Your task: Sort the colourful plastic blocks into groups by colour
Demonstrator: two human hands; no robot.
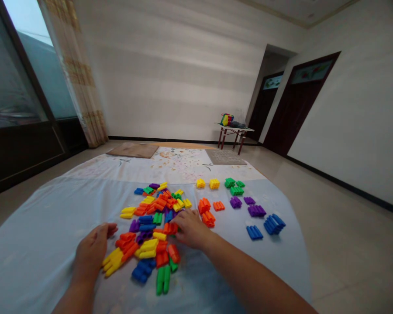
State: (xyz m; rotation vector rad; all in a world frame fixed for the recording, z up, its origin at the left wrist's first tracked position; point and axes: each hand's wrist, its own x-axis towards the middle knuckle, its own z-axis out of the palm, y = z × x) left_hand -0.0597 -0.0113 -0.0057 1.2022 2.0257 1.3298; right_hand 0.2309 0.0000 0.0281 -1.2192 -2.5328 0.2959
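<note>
A loose heap of plastic finger-shaped building blocks in orange, yellow, blue, green and purple lies in front of me, many joined in small rows. At the heap's right edge, my right hand is bent down with its fingers closed around an orange block, partly hidden by them. My left hand rests on the cloth left of the heap, fingers loosely bent and apart from the thumb, holding nothing. Closest to it are an orange block cluster and a yellow block cluster.
Right of the heap lie colour groups: yellow blocks, green blocks, orange blocks, purple blocks and blue blocks. A brown board and a grey mat lie at the cloth-covered table's far side.
</note>
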